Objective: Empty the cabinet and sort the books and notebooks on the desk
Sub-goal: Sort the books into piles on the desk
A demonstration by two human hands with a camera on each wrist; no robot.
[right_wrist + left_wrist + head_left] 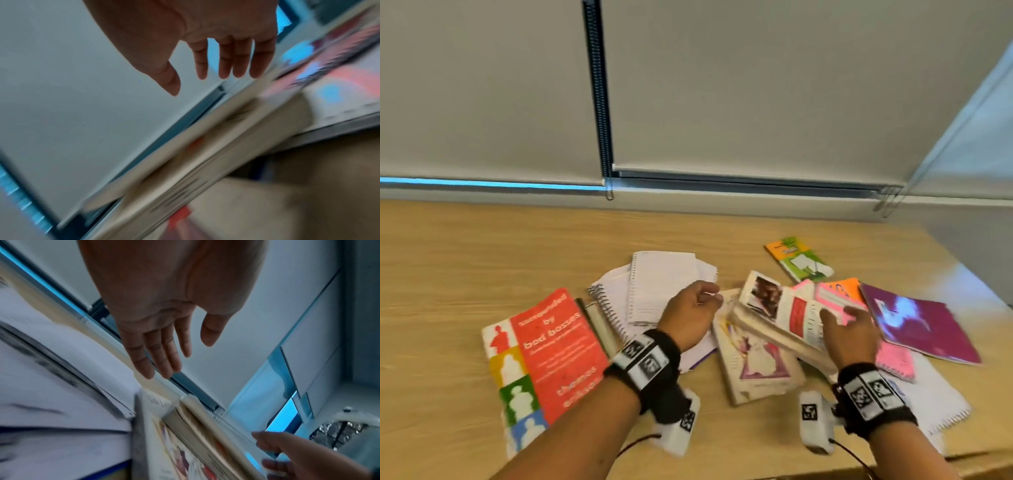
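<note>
Your left hand (690, 313) hovers over the loose white spiral-bound notebook pages (654, 287) at the 12 o'clock centre of the light wooden desk (465, 260). The left wrist view shows its fingers (156, 350) straight and relaxed, holding nothing. Your right hand (851, 334) hangs at 3 o'clock of the left hand, above the cream-edged paperback with a photo and red panel on its cover (784, 315). Its fingers (232, 56) are extended and released; whether the tips touch the cover cannot be told. That paperback lies tilted across a cream paperback with a pink illustrated cover (756, 363).

The red paperback with coloured silhouette squares (544, 359) lies flat at 9 o'clock of the pile. The small orange and green booklet (798, 258) lies apart at 1 o'clock. The purple notebook with a pale blue blur on its cover (917, 325) lies at 3 o'clock, beside pink and orange covers (835, 294). A white spiral notebook (935, 394) lies at 4 o'clock.
</note>
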